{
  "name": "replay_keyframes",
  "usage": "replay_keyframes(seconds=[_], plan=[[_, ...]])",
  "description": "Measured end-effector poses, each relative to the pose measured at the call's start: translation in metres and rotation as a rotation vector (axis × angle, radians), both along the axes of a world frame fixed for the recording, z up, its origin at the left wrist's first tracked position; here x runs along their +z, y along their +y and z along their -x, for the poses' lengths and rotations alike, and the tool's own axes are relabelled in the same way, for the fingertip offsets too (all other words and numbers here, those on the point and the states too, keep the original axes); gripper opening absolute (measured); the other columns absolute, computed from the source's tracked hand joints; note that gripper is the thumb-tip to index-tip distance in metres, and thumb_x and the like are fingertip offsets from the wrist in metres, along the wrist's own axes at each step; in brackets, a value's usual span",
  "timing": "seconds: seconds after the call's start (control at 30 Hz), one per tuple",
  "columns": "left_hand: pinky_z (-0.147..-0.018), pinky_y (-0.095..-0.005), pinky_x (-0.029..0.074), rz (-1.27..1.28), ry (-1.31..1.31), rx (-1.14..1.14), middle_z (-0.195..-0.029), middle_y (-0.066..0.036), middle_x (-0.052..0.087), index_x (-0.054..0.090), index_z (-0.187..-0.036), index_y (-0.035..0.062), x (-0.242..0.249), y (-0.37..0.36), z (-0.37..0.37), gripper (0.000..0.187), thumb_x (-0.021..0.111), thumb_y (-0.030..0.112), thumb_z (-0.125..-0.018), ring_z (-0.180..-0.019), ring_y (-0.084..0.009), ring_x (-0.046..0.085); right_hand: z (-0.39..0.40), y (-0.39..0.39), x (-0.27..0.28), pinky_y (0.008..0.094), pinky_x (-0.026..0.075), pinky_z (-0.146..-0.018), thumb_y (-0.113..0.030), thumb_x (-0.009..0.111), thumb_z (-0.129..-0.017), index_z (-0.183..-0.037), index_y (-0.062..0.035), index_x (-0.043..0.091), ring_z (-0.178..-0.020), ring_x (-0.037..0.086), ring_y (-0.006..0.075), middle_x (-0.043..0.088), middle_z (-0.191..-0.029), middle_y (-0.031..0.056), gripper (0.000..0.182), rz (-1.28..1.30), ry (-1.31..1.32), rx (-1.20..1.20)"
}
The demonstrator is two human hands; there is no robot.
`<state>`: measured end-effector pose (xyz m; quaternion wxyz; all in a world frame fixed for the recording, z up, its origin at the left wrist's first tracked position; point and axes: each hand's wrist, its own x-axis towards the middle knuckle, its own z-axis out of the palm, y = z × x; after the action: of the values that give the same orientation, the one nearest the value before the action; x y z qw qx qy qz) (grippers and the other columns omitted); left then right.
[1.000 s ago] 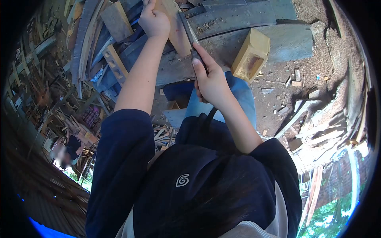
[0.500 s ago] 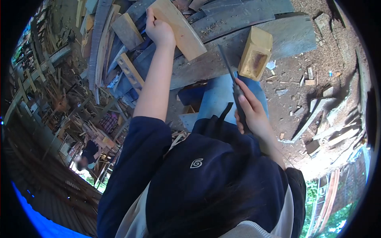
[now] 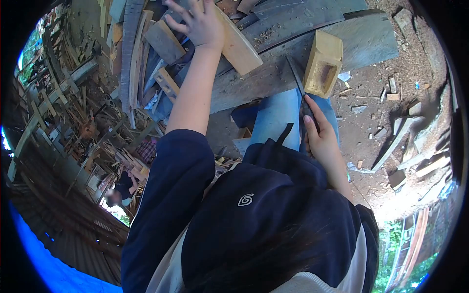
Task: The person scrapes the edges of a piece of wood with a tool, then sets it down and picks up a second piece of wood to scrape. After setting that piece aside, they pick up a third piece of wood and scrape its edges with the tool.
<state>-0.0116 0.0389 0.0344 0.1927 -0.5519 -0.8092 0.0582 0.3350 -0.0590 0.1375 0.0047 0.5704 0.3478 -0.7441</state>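
Fingers spread, my left hand [image 3: 202,27] lies over the upper part of a pale wooden board [image 3: 240,46], with the fingertips near the top of the view. My right hand [image 3: 320,134] is closed round the dark handle of a long, narrow, dark-bladed tool [image 3: 295,72]. Its blade points up and away from me, above my lap. Just right of the blade, a yellowish wooden block [image 3: 326,49] with a hollow cut into its near end rests on the grey plank [image 3: 369,36].
Old planks [image 3: 129,58] and offcuts are heaped at the left. A short wood piece [image 3: 165,41] and a strip with holes [image 3: 167,84] lie beside my left forearm. Scraps litter the dirt ground [image 3: 364,127] at right. Another person [image 3: 124,188] is far off at lower left.
My left hand has let go of the board's edge and its fingers have spread. The view has shifted slightly; the tool remains in my right hand, its blade nearer the block.
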Motion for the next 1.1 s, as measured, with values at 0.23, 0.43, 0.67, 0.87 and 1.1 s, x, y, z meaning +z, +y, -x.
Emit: replay_keyframes(seconds=[0.23,0.43,0.67,0.87,1.1], plan=[[-0.111,-0.0841,0.007,0.090,0.218,-0.350,-0.164,-0.003,0.036,0.030,-0.162,0.0379,-0.015,-0.001,0.016,0.085,0.066,0.011,-0.090,-0.152,-0.0502,0.023,0.027,0.010,0.014,0.0262,0.045,-0.046,-0.021,0.053,-0.108,-0.154,-0.0206,0.047,-0.047,0.049,0.0078,0.054,-0.069,0.0005,0.047,0.081,-0.005,0.000],[-0.124,-0.0651,0.012,0.133,-0.223,-0.125,-0.166,-0.006,0.033,0.033,-0.162,0.0258,-0.008,-0.006,0.031,0.075,0.059,0.007,-0.095,-0.154,-0.0417,0.023,0.036,0.005,0.028,0.0264,0.045,-0.047,-0.021,0.054,-0.108,-0.155,-0.0216,0.047,-0.047,0.049,0.0075,0.054,-0.067,0.0003,0.047,0.093,0.031,0.042],[-0.122,-0.0503,0.025,-0.347,-0.669,0.149,-0.156,-0.021,0.041,0.044,-0.150,0.0043,-0.047,-0.017,0.046,0.049,0.049,0.014,-0.102,-0.149,-0.0391,0.032,0.032,-0.008,0.002,0.0279,0.046,-0.056,-0.021,0.055,-0.108,-0.155,-0.0213,0.047,-0.054,0.048,0.0084,0.055,-0.067,0.0012,0.048,-0.021,0.094,0.073],[-0.128,-0.0444,0.018,-0.122,-0.678,0.321,-0.165,-0.022,0.029,0.035,-0.157,-0.0017,-0.030,0.001,0.013,0.052,0.035,0.022,-0.111,-0.155,-0.0399,0.020,0.029,-0.015,-0.011,0.0292,0.047,-0.065,-0.020,0.056,-0.107,-0.154,-0.0221,0.048,-0.062,0.048,0.0112,0.054,-0.069,0.0042,0.048,-0.134,0.084,0.135],[-0.126,-0.0459,0.022,-0.153,-0.695,0.326,-0.162,-0.025,0.033,0.038,-0.153,-0.0054,-0.029,0.002,0.013,0.052,0.032,0.026,-0.112,-0.153,-0.0388,0.026,0.032,-0.002,-0.018,0.0269,0.042,-0.058,-0.019,0.055,-0.108,-0.154,-0.0196,0.049,-0.059,0.043,0.0078,0.047,-0.067,-0.0001,0.046,0.005,0.144,0.116]])
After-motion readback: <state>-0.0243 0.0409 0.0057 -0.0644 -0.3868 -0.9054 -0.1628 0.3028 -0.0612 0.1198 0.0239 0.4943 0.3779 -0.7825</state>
